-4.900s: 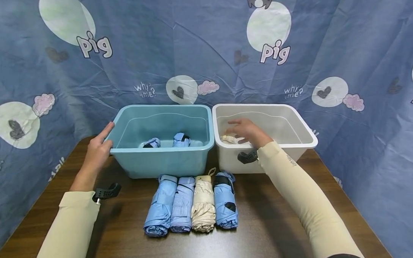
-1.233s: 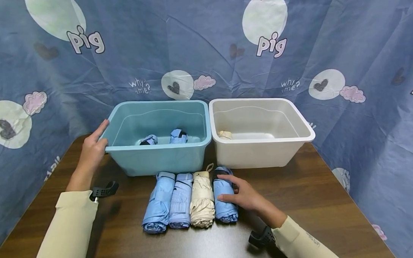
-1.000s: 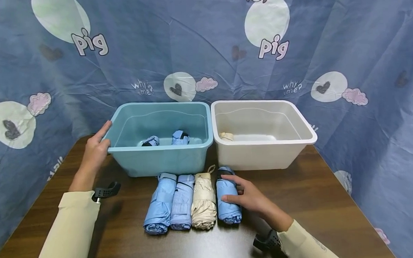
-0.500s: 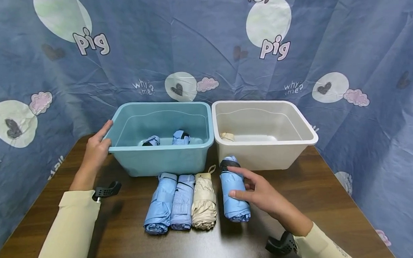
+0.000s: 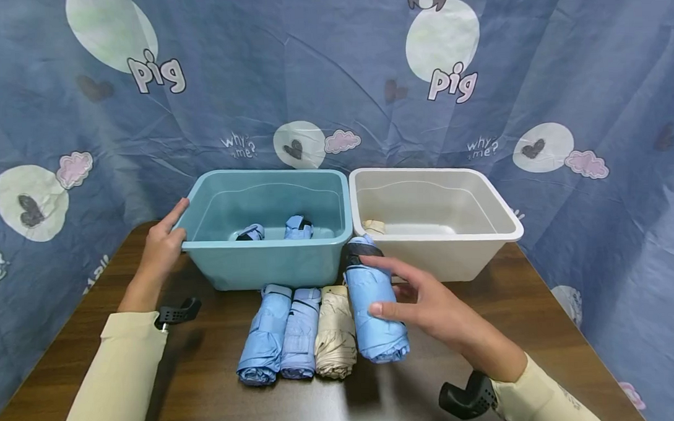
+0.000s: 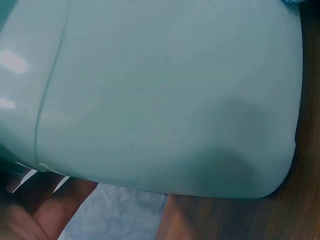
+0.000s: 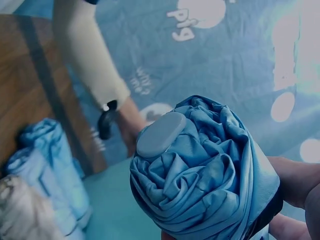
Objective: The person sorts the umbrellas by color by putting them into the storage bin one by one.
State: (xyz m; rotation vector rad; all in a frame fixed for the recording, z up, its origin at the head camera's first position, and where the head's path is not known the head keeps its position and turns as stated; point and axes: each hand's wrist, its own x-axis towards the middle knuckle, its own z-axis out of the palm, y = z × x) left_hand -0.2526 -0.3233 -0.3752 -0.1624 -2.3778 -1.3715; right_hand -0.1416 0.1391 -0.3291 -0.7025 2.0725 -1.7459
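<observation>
The right grip (image 5: pixel 429 300) holds the folded blue umbrella (image 5: pixel 369 290), tilted and raised above the counter (image 5: pixel 209 382) near the beige umbrella (image 5: pixel 334 337); the left grip (image 5: pixel 160 249) clasps the teal bin (image 5: pixel 266 265) near its corner, beside the white bin (image 5: pixel 455 254). Good carrying probably calls for a snug, gentle hold and enough height to clear the bins' front rims

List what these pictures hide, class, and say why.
Head view: lower parts of the blue bundles in the teal bin, hidden by its front wall.
Left wrist view: most of the left hand, cut off at bottom left.
Right wrist view: part of the right hand, cut off at right.
</observation>
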